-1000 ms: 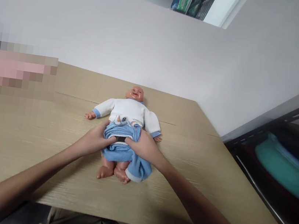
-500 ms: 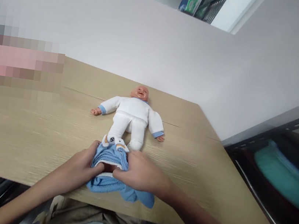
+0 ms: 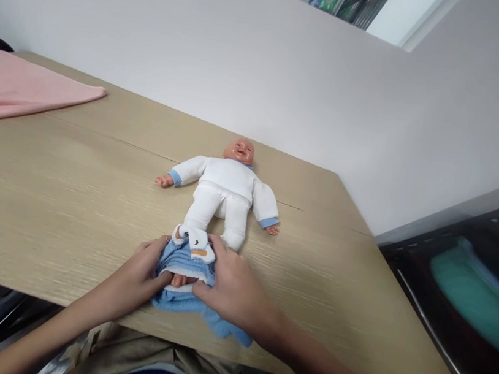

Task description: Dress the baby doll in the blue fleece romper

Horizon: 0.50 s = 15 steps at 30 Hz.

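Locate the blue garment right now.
In the head view, the blue garment is low, just left of centre, between left hand and right hand, at the doll's lower legs near the table's front edge.

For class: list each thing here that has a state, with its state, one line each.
Baby doll: lying face up, arms spread
White top: worn by the doll
Blue terry garment: bunched, opening held apart
Left hand: gripping the garment
Right hand: gripping the garment
Pink cloth: spread on the table

The pink cloth [image 3: 22, 84] is cut off at left; the blue garment [image 3: 186, 261] hides the doll's [image 3: 227, 178] ankles.
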Tool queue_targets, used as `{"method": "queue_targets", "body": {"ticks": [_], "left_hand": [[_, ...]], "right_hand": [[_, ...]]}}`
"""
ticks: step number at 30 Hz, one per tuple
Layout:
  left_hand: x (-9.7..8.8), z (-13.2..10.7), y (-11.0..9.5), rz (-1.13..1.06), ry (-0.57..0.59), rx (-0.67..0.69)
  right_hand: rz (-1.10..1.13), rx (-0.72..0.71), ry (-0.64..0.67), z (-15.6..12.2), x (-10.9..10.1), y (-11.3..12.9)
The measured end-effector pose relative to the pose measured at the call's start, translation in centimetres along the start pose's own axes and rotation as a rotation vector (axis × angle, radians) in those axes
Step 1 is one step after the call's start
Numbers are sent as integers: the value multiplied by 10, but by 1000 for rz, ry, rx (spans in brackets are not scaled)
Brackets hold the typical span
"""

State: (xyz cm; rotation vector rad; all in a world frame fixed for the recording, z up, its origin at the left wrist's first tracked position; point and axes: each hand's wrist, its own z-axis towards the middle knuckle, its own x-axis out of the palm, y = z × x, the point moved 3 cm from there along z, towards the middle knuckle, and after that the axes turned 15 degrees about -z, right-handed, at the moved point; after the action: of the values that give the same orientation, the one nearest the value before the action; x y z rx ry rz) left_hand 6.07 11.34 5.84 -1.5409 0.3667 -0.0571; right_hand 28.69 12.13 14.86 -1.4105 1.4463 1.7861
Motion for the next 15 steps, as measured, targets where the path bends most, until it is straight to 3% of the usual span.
{"method": "queue_targets", "body": {"ticks": [4,8,13,15], "left_hand": [[1,0,6,-238,-29,-43],[-4,7,-4,-216,-55,-2],[-21,27,-24,-96,65,95],[-28,40,-31,-87,165,100]], "right_hand": [[123,36,-52,2,2,-5],[195,-10,-143,4,5,-10],[203,-127,-272,17,-2,-28],[264,-194,-254,27,-9,-39]]}}
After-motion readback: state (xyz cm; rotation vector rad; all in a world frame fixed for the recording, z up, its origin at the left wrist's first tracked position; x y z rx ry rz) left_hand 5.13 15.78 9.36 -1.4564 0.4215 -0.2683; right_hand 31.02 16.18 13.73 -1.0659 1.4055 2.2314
